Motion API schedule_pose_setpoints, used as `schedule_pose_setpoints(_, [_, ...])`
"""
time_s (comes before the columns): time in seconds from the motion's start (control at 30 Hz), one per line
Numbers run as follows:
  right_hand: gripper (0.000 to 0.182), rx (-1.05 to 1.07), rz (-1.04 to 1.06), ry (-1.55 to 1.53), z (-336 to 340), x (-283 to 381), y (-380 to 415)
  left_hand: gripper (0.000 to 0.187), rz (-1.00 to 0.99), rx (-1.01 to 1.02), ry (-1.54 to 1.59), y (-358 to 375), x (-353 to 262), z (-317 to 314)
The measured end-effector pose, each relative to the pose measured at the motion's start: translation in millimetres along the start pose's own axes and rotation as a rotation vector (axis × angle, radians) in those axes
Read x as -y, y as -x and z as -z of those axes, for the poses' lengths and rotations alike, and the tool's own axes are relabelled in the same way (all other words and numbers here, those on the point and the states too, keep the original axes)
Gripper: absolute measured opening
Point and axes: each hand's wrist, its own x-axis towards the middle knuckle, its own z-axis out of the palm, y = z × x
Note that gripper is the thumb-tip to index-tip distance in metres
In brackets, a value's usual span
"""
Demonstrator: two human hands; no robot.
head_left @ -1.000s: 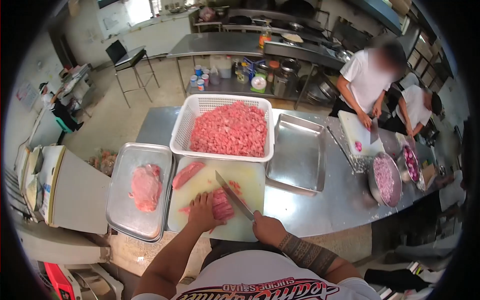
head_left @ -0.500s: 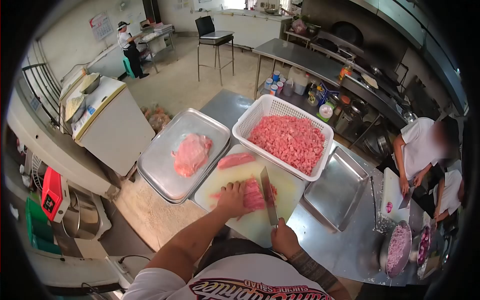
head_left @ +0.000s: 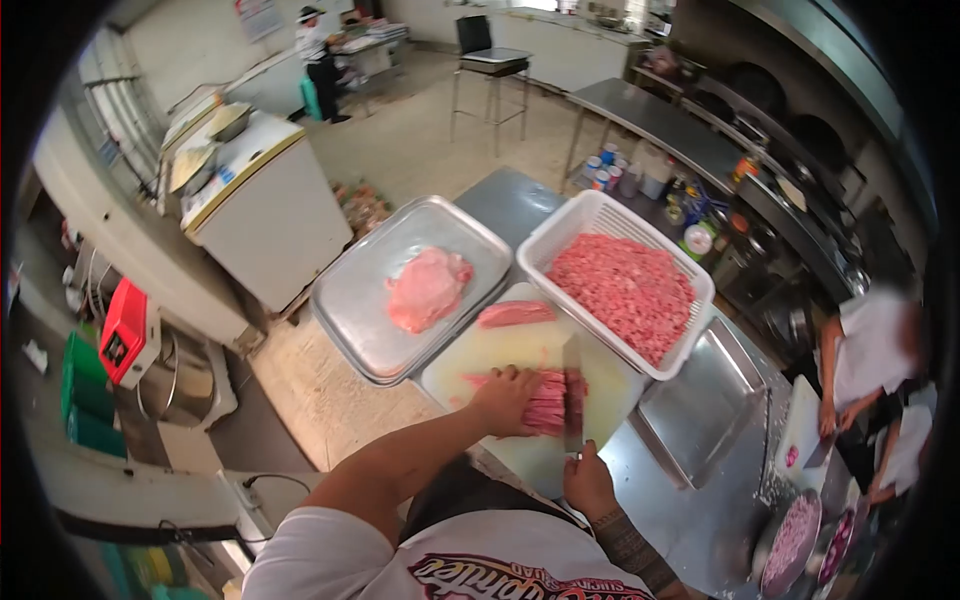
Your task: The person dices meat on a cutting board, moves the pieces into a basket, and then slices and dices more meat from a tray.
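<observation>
My left hand (head_left: 503, 400) rests on a stack of sliced raw meat (head_left: 545, 402), fingers bent over its left end. In my right hand (head_left: 588, 476) is the handle of a cleaver (head_left: 573, 400), whose blade stands at the right end of the strips. Both are over a pale cutting board (head_left: 488, 350). A separate piece of meat (head_left: 516, 313) lies at the board's upper edge. Behind the board, a white basket (head_left: 540, 235) holds diced meat (head_left: 625, 290). A metal tray (head_left: 345, 300) at the left carries a large raw piece (head_left: 428, 288).
An empty metal tray (head_left: 700, 405) sits right of the board. At the far right, co-workers (head_left: 870, 350) stand by another board (head_left: 797, 425) and a bowl of chopped pink pieces (head_left: 790, 545). A stool (head_left: 492, 62) and another person (head_left: 318, 65) are farther back.
The camera view has shifted, so the scene appears farther right. The cleaver's blade has moved against the right end of the sliced meat and is more upright in view.
</observation>
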Motion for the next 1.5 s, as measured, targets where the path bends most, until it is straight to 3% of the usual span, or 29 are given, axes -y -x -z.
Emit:
schedule_pose_setpoints(0.33, [0.038,-0.158,0.046,-0.008,-18.3,7.8,-6.7,0.119,-0.008,-0.066,0.092,0.3,6.5,-10.3])
schedule_pose_setpoints(0.4, [0.042,-0.100,-0.042,0.022,-17.8,13.6,-9.4,0.119,0.001,-0.057,0.130,-0.8,7.4,-10.2])
schedule_pose_setpoints(0.5, [0.034,-0.155,-0.049,0.089,-32.1,0.7,-14.4,0.121,-0.012,-0.064,0.119,-0.7,10.0,-17.7])
schedule_pose_setpoints(0.53, [0.027,-0.186,-0.028,0.113,-31.1,5.1,-15.9,0.120,-0.025,-0.079,0.108,1.0,10.9,-14.8])
schedule_pose_setpoints(0.63, [0.031,-0.108,-0.025,0.171,-8.7,69.5,5.2,0.121,-0.049,-0.087,0.052,-2.4,14.2,-23.5])
schedule_pose_setpoints(0.83, [0.035,-0.101,-0.114,0.156,-9.2,83.6,12.9,0.124,-0.058,-0.150,0.095,-6.1,15.9,-38.9])
schedule_pose_setpoints(0.93, [0.045,-0.111,-0.058,0.117,-13.8,62.5,12.0,0.124,-0.026,-0.049,0.009,-2.5,10.1,-22.6])
schedule_pose_setpoints(1.0, [0.030,-0.146,-0.012,0.048,-24.3,23.9,-0.3,0.125,0.001,0.014,0.043,-4.0,8.0,-18.9])
schedule_pose_setpoints(1.1, [0.026,-0.171,0.028,-0.008,-31.2,-4.0,-8.6,0.124,0.066,0.083,0.071,2.2,-2.4,4.1])
schedule_pose_setpoints(1.23, [0.034,-0.107,0.051,-0.038,-21.0,-3.6,-10.2,0.116,0.114,-0.029,0.198,-8.5,-26.5,15.0])
schedule_pose_setpoints(1.3, [0.031,-0.071,0.132,-0.093,-14.2,0.3,-7.6,0.089,0.194,-0.261,0.379,-24.7,-33.6,-31.0])
schedule_pose_setpoints(1.37, [0.031,-0.085,0.193,-0.108,-17.0,-11.3,-9.0,0.061,0.157,-0.224,0.516,-18.2,-28.9,-15.5])
schedule_pose_setpoints(1.4, [0.032,-0.035,0.100,-0.127,-10.4,-3.6,-6.6,0.046,0.156,-0.146,0.481,-21.1,-31.0,-6.3])
schedule_pose_setpoints(1.43, [0.034,-0.045,0.062,-0.064,-10.5,-8.2,-5.1,0.050,0.107,-0.223,0.423,-32.1,-23.6,-39.4])
schedule_pose_setpoints(1.47, [0.037,-0.057,0.194,-0.116,-11.5,-19.9,-4.6,0.058,0.134,-0.357,0.406,-24.9,-29.8,-34.7])
schedule_pose_setpoints(1.5, [0.037,-0.052,0.156,-0.071,-11.1,-24.7,-1.1,0.066,0.143,-0.244,0.286,-26.4,-31.4,-32.0])
